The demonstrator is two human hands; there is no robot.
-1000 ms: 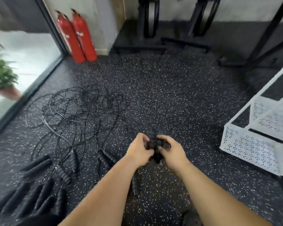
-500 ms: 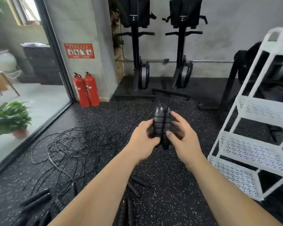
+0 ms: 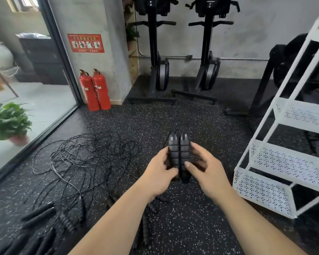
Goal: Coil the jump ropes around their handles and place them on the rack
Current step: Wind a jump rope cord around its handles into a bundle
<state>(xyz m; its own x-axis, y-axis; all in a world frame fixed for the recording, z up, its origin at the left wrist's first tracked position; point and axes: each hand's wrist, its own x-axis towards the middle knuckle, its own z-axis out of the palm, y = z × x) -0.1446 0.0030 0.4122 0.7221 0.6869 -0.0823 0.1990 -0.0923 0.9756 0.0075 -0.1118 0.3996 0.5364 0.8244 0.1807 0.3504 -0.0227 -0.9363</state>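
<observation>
Two black ribbed jump rope handles [image 3: 179, 153] stand side by side, upright, in front of me. My left hand [image 3: 159, 173] grips them from the left and my right hand [image 3: 205, 168] holds them from the right with thumb in front. Thin cord leaves their top ends. A tangle of black jump ropes [image 3: 85, 159] lies on the speckled floor at the left, with several loose black handles [image 3: 44, 223] near the lower left. The white perforated rack [image 3: 284, 166] stands at the right with tiered shelves.
Two red fire extinguishers [image 3: 95, 91] stand against the wall by a glass partition. Two black exercise machines [image 3: 184, 52] stand at the back. A potted plant [image 3: 7, 122] sits beyond the glass at the left. More handles lie under my forearms.
The view rose from the floor to the room. Both hands lifted the paired handles up from near the floor and hold them upright; the rack now shows in full at the right.
</observation>
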